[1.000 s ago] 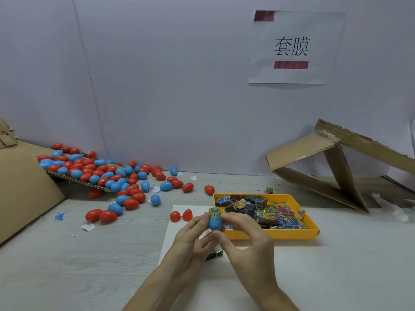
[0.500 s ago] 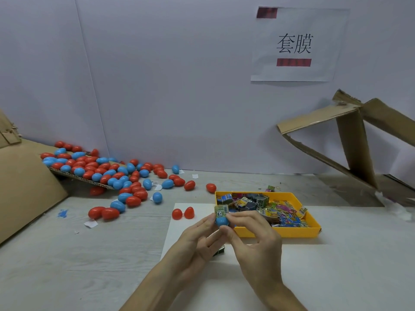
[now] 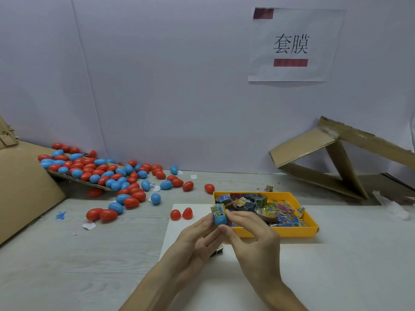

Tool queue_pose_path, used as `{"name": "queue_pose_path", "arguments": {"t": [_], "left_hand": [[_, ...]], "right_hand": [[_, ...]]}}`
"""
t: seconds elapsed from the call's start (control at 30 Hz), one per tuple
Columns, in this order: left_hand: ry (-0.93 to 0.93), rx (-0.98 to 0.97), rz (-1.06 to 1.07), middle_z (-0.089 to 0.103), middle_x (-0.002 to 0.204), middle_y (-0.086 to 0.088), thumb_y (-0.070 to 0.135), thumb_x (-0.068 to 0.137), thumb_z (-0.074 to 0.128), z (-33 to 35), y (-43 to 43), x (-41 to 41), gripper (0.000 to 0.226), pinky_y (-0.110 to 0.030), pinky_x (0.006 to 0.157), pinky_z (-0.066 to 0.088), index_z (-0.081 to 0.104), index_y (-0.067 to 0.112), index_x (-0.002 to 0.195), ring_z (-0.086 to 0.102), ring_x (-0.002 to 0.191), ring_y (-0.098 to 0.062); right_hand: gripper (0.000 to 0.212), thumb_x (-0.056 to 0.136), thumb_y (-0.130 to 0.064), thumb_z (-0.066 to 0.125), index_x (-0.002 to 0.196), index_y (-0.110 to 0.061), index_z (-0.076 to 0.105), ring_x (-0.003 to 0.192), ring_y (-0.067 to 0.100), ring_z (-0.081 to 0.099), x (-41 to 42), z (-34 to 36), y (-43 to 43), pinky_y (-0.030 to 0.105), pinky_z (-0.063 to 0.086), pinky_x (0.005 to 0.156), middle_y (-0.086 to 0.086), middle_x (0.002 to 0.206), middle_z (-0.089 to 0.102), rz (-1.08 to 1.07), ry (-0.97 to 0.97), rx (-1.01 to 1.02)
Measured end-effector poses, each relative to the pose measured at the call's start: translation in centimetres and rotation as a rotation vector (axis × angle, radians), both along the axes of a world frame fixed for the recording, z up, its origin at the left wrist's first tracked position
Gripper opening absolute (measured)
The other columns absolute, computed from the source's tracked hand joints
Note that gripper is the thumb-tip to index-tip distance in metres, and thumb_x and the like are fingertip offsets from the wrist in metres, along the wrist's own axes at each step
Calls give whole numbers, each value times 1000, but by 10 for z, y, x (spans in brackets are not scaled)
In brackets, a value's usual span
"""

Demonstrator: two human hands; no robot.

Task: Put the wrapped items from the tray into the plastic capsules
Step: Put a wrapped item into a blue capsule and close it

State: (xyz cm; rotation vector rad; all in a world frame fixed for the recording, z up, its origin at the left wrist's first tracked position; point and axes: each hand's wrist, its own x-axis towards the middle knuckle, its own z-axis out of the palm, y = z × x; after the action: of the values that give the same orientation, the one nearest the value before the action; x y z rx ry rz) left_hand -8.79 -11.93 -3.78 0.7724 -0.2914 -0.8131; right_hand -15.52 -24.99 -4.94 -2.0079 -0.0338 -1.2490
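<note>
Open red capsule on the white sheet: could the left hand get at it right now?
Probably yes: the open red capsule lies close by the left hand on the white sheet, nothing between. But that hand pinches the blue capsule half, so it must let go first.

The tray (image 3: 276,232) sits on a mat (image 3: 336,265) covering the near right part of the table (image 3: 67,265), with the wrapped items (image 3: 269,209) heaped in it. Before the tray's left corner, the left hand (image 3: 197,239) and right hand (image 3: 253,239) hold a capsule half (image 3: 219,219) between them, above the mat, with one wrapped item (image 3: 217,209) standing in its top. An open capsule (image 3: 181,214) lies left of the tray, on the mat's far corner. At far left a heap of capsules (image 3: 94,169) lies on a cardboard flap (image 3: 78,179) and on the table before it (a few strays lie nearer the tray). Folded cardboard (image 3: 314,158) stands behind the tray, to the right.
</note>
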Motion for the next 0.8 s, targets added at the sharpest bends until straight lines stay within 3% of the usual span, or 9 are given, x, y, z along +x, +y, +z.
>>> {"name": "queue_pose_path", "arguments": {"t": [0.3, 0.43, 0.53, 0.8], "left_hand": [[67, -32, -14, 67, 123, -20, 18, 81, 73, -4, 0, 2, 31, -27, 76, 59, 74, 2, 108, 70, 108, -26], [85, -20, 10, 68, 123, -17, 20, 78, 78, -6, -2, 4, 32, -28, 78, 59, 76, 5, 106, 69, 110, -25], [82, 8, 34, 69, 122, -13, 26, 77, 78, -7, -3, 5, 32, -29, 78, 59, 77, 9, 104, 69, 110, -23], [76, 23, 56, 72, 117, -12, 27, 78, 77, -4, -2, 5, 29, -27, 78, 59, 79, 11, 102, 71, 103, -21]], "right_hand": [[36, 72, -17, 78, 108, -13, 74, 101, -6, 63, 0, 0, 1, 8, 50, 84, -15, 102, 69, 15, -20, -2], [39, 76, -9, 78, 114, -14, 72, 109, 1, 59, 2, -1, 2, 9, 46, 90, -6, 111, 65, -4, -47, -62], [34, 78, -4, 78, 110, -13, 74, 101, -1, 59, 3, -3, 1, 8, 47, 85, -4, 102, 66, 11, -56, -111], [29, 78, -11, 79, 106, -12, 74, 99, 1, 63, 3, -5, 0, 14, 50, 86, -5, 102, 69, 41, -55, -100]]}}
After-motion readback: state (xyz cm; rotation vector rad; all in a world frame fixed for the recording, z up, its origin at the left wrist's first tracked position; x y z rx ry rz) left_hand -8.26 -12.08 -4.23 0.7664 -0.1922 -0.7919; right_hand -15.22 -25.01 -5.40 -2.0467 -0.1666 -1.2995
